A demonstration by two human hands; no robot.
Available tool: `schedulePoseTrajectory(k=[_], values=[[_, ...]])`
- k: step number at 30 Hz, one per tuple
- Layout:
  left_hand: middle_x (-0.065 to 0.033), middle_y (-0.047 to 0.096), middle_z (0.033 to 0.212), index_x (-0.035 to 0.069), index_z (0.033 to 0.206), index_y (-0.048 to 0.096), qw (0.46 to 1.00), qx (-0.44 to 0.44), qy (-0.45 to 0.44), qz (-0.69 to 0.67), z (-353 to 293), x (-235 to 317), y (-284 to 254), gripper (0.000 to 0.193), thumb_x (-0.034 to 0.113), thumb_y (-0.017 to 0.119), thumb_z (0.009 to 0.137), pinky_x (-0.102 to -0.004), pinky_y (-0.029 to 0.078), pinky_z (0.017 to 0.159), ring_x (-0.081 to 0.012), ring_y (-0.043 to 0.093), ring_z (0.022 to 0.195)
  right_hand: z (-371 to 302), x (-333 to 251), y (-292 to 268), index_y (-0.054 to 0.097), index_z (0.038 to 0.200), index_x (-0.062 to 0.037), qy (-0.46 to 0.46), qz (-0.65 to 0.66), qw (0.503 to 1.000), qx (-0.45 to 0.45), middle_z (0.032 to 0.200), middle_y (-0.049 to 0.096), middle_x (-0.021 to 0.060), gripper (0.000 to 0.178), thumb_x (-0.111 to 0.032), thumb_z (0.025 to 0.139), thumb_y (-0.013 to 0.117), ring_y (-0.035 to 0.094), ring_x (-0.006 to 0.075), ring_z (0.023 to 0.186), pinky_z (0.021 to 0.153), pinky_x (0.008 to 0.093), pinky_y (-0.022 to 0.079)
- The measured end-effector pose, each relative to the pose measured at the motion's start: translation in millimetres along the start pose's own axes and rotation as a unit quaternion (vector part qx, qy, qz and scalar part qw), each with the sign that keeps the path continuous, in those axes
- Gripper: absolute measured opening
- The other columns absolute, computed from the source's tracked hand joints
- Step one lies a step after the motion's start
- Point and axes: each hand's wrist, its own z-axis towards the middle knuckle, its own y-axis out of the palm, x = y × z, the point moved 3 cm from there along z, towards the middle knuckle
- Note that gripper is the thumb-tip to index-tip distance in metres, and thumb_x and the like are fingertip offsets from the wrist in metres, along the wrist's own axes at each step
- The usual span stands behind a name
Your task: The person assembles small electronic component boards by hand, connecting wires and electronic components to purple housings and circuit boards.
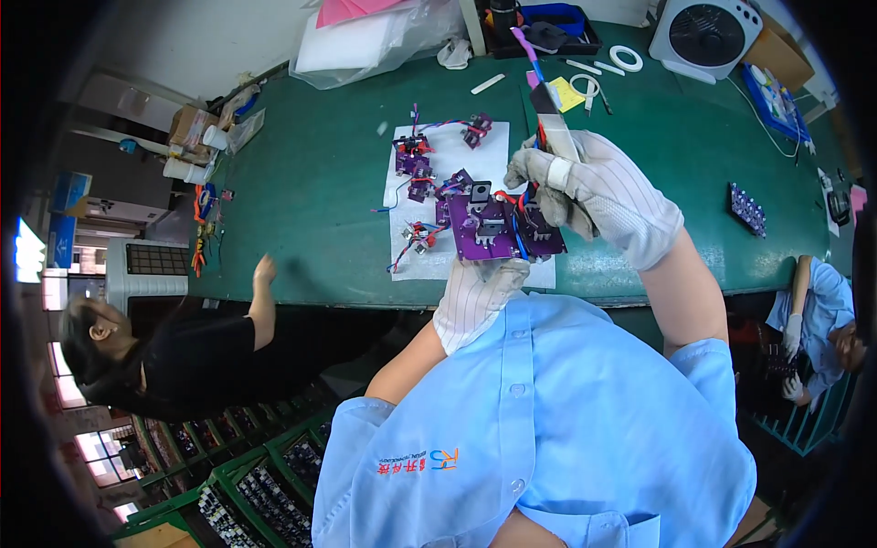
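Observation:
My left hand [480, 297], in a striped white glove, grips a purple circuit board [477, 239] from its near edge. Black components stand up on the board, and red, blue and black wires rise from its right part. Above the board's right side, my gloved right hand [598, 187] is closed around a wire bundle [539, 68] with a purple end, a black band and a flat whitish piece beside it. Its fingertips hide part of the wires. Just beyond the board, several smaller purple boards with wires [416, 164] lie on a white sheet [498, 146].
A green table [311, 183] carries tape rolls [626, 58], a yellow note [566, 93], a fan [708, 36], a blue tray [776, 105] and another purple board [747, 210] at right. A person in black [201, 356] is at left; another gloved person [818, 310] is at right.

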Motion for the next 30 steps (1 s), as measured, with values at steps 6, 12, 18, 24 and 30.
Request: schedulePoseTrajectory(k=[6,12,18,24,30], values=[[-0.0052,0.048,0.077,-0.001,0.113,0.036,0.995,0.051,-0.046,-0.074,0.4,-2.8,1.9,0.035,-0.004,0.045,0.079,-0.0207,0.039,0.054,-0.0083,0.046,0.063,7.4,-1.3,-4.9,0.061,0.090,-0.0039,0.012,0.022,0.999,-0.023,0.052,0.046,-0.0013,0.036,-0.039,0.085,0.053,0.034,0.0040,0.037,0.035,0.0197,0.024],[-0.0079,0.052,0.081,-0.006,0.115,0.037,0.967,0.009,-0.119,-0.224,-8.0,-32.0,-25.4,0.040,0.001,0.051,0.077,-0.0204,0.040,0.059,-0.0086,0.048,0.067,14.1,-1.1,-1.7,0.060,0.091,-0.0029,0.021,0.042,0.997,-0.061,0.052,0.047,-0.0012,0.034,-0.037,0.086,0.055,0.036,0.0039,0.036,0.034,0.0202,0.025],[-0.0188,0.046,0.112,-0.003,0.129,0.024,0.818,0.270,0.318,0.395,6.2,19.1,-21.2,0.072,0.024,0.062,0.074,-0.0391,0.040,0.089,-0.0255,0.050,0.102,16.5,10.5,0.5,0.057,0.092,-0.0020,0.001,0.143,0.986,-0.090,0.049,0.046,-0.0019,0.036,-0.037,0.087,0.054,0.034,0.0034,0.035,0.033,0.0190,0.023],[-0.0270,0.020,0.136,-0.002,0.137,0.011,0.687,0.243,0.414,0.546,8.4,-0.8,-38.5,0.100,0.043,0.068,0.067,-0.0553,0.021,0.103,-0.0411,0.025,0.126,25.5,16.3,15.0,0.055,0.092,-0.0017,0.038,0.196,0.971,-0.129,0.050,0.047,-0.0002,0.033,-0.035,0.089,0.053,0.036,0.0055,0.034,0.032,0.0204,0.025],[-0.0157,0.051,0.117,0.001,0.120,0.046,0.840,0.237,0.278,0.400,41.8,7.9,-68.5,0.068,0.025,0.075,0.064,-0.0453,0.035,0.098,-0.0313,0.049,0.110,25.7,-10.5,14.5,0.053,0.096,-0.0014,0.004,0.097,0.984,-0.147,0.075,0.064,0.0133,0.036,-0.037,0.087,0.054,0.054,0.0118,0.040,0.031,0.0236,0.036]])
